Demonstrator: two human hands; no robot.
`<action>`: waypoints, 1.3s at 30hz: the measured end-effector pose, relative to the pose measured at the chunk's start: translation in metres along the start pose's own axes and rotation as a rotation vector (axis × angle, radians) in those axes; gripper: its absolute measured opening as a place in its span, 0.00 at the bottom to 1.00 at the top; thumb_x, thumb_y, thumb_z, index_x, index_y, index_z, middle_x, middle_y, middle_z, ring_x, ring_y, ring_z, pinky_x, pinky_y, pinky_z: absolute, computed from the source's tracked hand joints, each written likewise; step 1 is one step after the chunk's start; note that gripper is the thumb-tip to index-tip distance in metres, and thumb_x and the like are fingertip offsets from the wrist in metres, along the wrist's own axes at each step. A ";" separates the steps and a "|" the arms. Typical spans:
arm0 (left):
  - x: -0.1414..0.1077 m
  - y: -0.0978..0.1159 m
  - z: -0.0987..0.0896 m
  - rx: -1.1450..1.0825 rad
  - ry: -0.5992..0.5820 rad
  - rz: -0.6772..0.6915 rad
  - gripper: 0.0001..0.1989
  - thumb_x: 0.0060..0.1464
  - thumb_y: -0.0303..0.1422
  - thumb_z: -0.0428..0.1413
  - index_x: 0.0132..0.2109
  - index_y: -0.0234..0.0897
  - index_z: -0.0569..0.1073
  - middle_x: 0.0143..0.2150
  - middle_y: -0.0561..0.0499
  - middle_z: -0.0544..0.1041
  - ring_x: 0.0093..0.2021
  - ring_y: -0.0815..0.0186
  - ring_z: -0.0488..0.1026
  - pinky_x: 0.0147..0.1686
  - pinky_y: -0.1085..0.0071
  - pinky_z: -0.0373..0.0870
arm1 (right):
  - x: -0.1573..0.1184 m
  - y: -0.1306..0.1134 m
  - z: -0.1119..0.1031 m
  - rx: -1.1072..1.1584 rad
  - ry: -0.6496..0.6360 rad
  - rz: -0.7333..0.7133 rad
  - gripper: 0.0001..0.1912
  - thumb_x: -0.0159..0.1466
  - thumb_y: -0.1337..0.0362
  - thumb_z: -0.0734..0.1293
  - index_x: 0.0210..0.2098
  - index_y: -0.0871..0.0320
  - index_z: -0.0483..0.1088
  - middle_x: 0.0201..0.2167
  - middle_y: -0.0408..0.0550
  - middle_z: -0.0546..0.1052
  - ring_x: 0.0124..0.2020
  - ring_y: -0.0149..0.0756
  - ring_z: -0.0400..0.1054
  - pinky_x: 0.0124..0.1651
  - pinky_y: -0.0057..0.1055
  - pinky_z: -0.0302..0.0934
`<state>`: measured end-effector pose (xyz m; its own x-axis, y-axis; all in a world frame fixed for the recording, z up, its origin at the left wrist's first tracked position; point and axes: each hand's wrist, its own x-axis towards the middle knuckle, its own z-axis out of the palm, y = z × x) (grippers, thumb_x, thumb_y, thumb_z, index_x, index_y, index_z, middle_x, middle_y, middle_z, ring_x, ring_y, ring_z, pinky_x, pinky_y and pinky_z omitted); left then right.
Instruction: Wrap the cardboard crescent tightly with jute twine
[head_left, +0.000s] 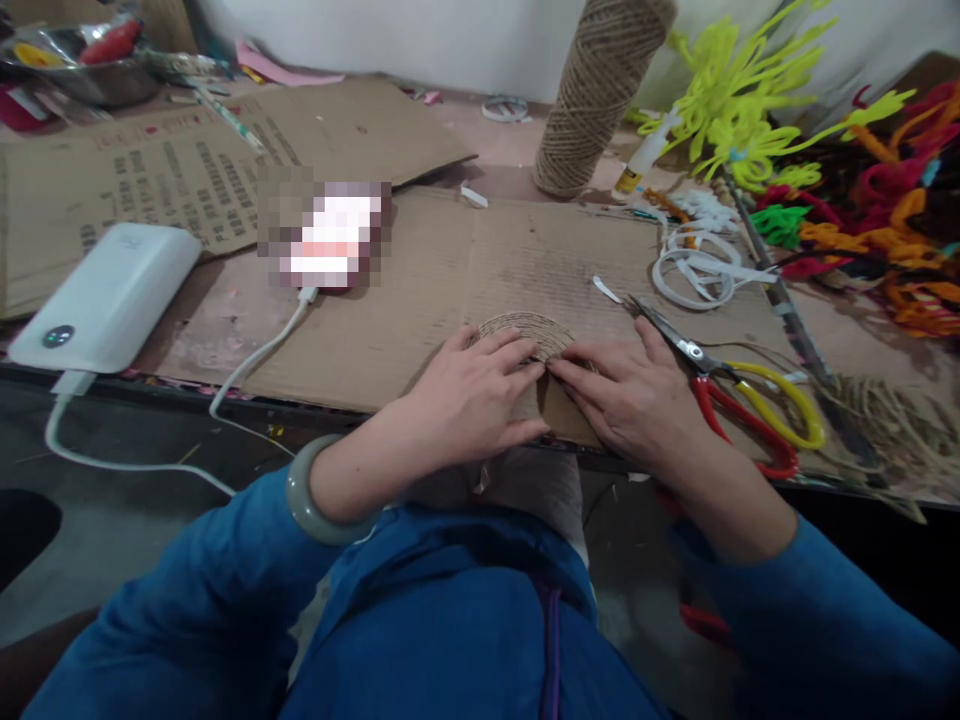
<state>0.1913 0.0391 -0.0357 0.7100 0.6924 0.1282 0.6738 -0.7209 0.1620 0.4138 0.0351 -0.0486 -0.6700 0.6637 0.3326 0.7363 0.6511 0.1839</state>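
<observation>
A flat coil of brown twine [525, 326] lies on the cardboard [442, 290] near the table's front edge. My left hand [480, 385] rests over its left part, with the fingers spread across the rings. From the right, my right hand [630, 390] touches the coil's near right side; its index fingertip meets my left fingertips there, and its fingers are bent. Part of the coil is hidden under both hands. Scissors with red and yellow handles [696, 352] lie just beyond my right hand, their blades slightly apart.
A twine spool [592, 90] and a small glue bottle [641, 160] stand at the back. White strips [697, 275] and colourful pipe cleaners [885, 230] lie right. A power bank [105, 295] and a cabled phone [337, 230] are left. Loose twine [892, 415] hangs over the right edge.
</observation>
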 end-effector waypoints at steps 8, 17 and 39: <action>0.000 0.000 0.000 0.010 -0.001 0.000 0.28 0.61 0.47 0.52 0.60 0.33 0.70 0.64 0.40 0.70 0.65 0.49 0.63 0.61 0.48 0.59 | -0.003 -0.001 0.003 0.042 0.037 0.016 0.16 0.70 0.64 0.57 0.49 0.55 0.75 0.48 0.51 0.79 0.46 0.41 0.73 0.65 0.53 0.47; -0.001 -0.001 0.003 0.012 0.025 0.007 0.28 0.60 0.48 0.52 0.59 0.33 0.71 0.62 0.40 0.71 0.64 0.49 0.64 0.60 0.49 0.60 | -0.003 -0.003 0.001 0.013 0.002 0.014 0.16 0.71 0.65 0.56 0.50 0.55 0.73 0.48 0.51 0.78 0.46 0.41 0.73 0.65 0.54 0.45; 0.001 -0.001 0.000 0.023 0.036 0.004 0.26 0.60 0.47 0.52 0.58 0.33 0.72 0.62 0.39 0.72 0.63 0.51 0.66 0.59 0.50 0.61 | 0.008 -0.017 -0.003 0.016 -0.082 0.141 0.16 0.70 0.64 0.57 0.49 0.57 0.74 0.50 0.55 0.77 0.49 0.46 0.72 0.62 0.62 0.46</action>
<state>0.1918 0.0407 -0.0357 0.7053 0.6897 0.1639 0.6758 -0.7239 0.1388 0.3957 0.0281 -0.0462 -0.5659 0.7764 0.2774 0.8225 0.5546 0.1259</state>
